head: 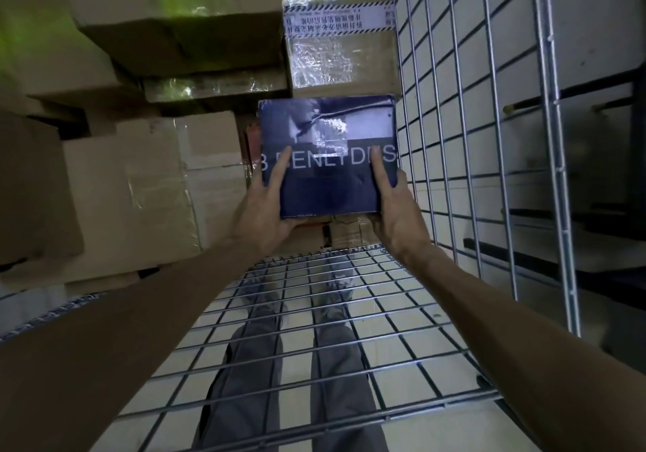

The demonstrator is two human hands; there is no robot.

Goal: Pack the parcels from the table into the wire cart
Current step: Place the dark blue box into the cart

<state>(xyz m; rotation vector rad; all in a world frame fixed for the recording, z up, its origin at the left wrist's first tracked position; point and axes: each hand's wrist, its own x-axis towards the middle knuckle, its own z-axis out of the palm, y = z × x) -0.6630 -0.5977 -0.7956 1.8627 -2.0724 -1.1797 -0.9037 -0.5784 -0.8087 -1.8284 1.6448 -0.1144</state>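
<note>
head view: silver wire-grid cart (pixel 465 130) already stacked with plain brown cardboard boxes (pixel 140 186), so packing looks well advanced; one dark blue flat rectangular parcel (pixel 328 186) is held inside the cart beside its right wall, not yet set down, left hand (pixel 265 210) and right hand (pixel 395 217) at its near corners, fingers (pixel 279 168) clamped on it; tabletop out of view, remainder unknown. writing: white capitals on the blue parcel, partly covered, roughly "b benlydi s"; clear-taped brown carton (pixel 339 63) behind carries a hazard-striped white strip of inverted chinese characters, not legible.
</note>
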